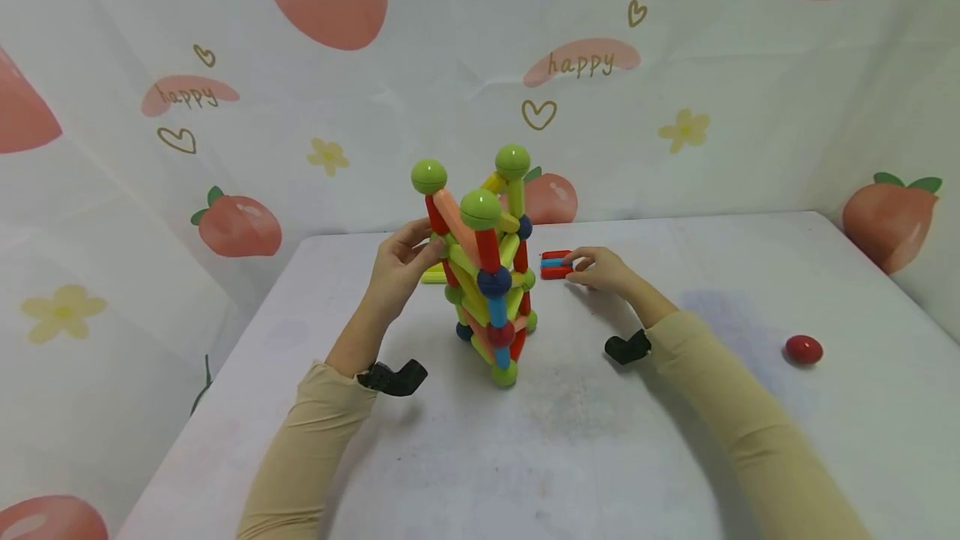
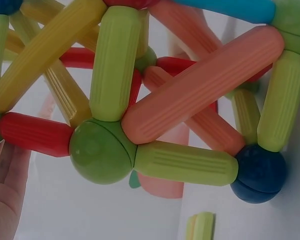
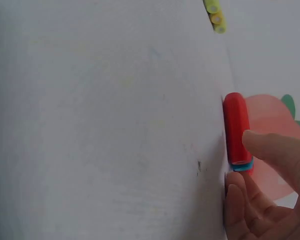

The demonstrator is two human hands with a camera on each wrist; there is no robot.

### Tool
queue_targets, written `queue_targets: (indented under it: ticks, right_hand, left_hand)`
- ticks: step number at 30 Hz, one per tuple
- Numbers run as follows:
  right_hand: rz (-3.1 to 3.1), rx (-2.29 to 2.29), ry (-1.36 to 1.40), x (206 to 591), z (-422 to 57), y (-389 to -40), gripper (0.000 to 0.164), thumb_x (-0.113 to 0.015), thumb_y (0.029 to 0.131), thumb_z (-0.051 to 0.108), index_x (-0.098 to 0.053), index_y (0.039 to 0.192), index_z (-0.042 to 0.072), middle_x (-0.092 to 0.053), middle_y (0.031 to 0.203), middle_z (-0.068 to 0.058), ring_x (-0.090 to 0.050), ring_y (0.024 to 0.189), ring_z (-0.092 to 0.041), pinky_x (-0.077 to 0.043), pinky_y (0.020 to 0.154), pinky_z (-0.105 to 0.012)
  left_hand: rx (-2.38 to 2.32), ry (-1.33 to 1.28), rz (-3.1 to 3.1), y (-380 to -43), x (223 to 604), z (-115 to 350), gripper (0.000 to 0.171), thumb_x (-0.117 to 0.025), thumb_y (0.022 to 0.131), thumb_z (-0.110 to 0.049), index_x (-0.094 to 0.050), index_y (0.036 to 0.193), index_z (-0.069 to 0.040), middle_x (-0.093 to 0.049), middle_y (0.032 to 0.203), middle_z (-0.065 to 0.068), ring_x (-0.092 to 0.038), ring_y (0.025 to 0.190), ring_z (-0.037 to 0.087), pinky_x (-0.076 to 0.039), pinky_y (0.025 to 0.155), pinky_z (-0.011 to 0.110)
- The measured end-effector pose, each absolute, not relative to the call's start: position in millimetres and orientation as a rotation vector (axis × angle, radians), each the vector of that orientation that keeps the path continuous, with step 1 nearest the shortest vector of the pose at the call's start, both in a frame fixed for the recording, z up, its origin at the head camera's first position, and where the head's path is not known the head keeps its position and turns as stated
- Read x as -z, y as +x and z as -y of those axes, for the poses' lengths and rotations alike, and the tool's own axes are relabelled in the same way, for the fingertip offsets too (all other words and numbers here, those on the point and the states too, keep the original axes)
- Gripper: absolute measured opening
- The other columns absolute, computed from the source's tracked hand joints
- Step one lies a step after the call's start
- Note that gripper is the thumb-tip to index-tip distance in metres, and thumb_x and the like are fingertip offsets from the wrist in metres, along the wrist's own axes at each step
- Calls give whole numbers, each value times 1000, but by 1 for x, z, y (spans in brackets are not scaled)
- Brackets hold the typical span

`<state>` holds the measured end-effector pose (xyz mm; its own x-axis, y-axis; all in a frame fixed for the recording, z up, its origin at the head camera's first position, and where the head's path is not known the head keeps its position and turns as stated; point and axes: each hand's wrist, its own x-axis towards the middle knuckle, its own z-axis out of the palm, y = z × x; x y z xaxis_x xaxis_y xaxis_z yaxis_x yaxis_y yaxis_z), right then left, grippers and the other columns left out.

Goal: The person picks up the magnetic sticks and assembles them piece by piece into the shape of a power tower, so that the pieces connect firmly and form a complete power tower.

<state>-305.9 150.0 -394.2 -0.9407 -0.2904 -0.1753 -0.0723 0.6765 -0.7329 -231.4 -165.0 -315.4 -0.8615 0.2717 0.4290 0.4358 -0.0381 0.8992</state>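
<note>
A tall tower of magnetic rods and balls (image 1: 492, 261) stands in the middle of the table, with green balls at its three top corners. My left hand (image 1: 401, 265) holds its left side, thumb and fingers by a green ball and a red rod (image 2: 35, 134). In the left wrist view, the tower hides part of that hand. Farther right, my right hand (image 1: 603, 269) pinches at the ends of a small row of rods. Its thumb (image 3: 257, 142) presses the nearer red rod (image 3: 236, 125), while the fingers curl beside the end. A blue rod (image 1: 555, 262) lies between two red ones.
Yellow-green rods (image 1: 432, 275) lie behind the tower on the left. A red ball (image 1: 803, 349) rests alone toward the right side of the white table (image 1: 480, 457). A printed cloth (image 1: 450, 40) hangs along the table's back edge.
</note>
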Motion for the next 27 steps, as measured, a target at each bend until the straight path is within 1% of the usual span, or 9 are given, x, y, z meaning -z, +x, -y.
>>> queue_targets:
  ticks: [4,6,11,14,18,20,22,25,27]
  right_hand:
    - [-2642,1079,-258,396,-147,-308,36,-63,89,22,-56,120,6,-57,115,-23,-54,85,-23,-45,69,-22]
    - [-2664,1054,-262,396,-146,-308,35,-64,87,22,-57,116,4,-58,111,-22,-54,85,-23,-45,68,-22]
    - [-2715,1003,-282,395,-146,-308,30,-65,87,22,-61,109,2,-59,100,-17,-52,77,-20,-43,63,-20]
    - [-2740,1004,-297,390,-147,-305,29,-63,88,22,-62,108,1,-59,99,-15,-52,80,-21,-41,64,-20]
    - [-2760,1102,-302,374,-151,-302,33,-60,90,25,-61,113,1,-59,107,-18,-55,91,-28,-43,68,-21]
    - [-2738,1206,-309,360,-153,-301,37,-58,92,27,-58,117,0,-57,114,-20,-57,97,-32,-48,75,-26]
    - [-2712,1314,-306,342,-153,-297,42,-55,93,31,-54,122,0,-55,118,-20,-58,99,-32,-51,82,-32]
    - [-2698,1509,-358,310,-149,-289,43,-54,94,32,-52,124,0,-54,121,-18,-59,98,-26,-48,94,-44]
    - [-2712,1635,-403,288,-144,-283,43,-54,94,32,-53,124,2,-56,120,-16,-61,92,-16,-48,96,-43]
  left_hand:
    - [2060,-774,2066,-232,316,164,26,-54,92,-6,-58,115,-18,-61,107,-8,-63,95,5,-53,84,20]
    - [2068,-790,2053,-232,316,164,26,-54,92,-5,-60,112,-22,-61,106,-9,-63,94,5,-53,83,20]
    - [2081,-854,2023,-232,317,165,23,-58,91,-8,-62,108,-23,-63,105,-10,-64,91,5,-54,82,19]
    - [2092,-877,2016,-231,318,165,21,-59,91,-10,-62,107,-23,-63,104,-10,-64,91,5,-54,82,19]
    - [2104,-881,2025,-232,319,166,20,-58,92,-10,-63,106,-23,-62,104,-10,-63,92,5,-53,83,19]
    - [2107,-881,2031,-233,319,165,19,-58,92,-11,-62,106,-23,-62,104,-9,-63,92,5,-53,83,19]
    - [2114,-885,2031,-234,319,164,19,-57,92,-11,-62,106,-23,-61,105,-9,-63,93,5,-54,83,20]
    - [2122,-894,2032,-236,319,162,20,-57,92,-11,-62,108,-23,-61,106,-9,-63,93,5,-53,83,20]
    - [2124,-900,2031,-236,318,160,21,-56,93,-11,-61,109,-23,-60,107,-9,-63,93,5,-53,84,20]
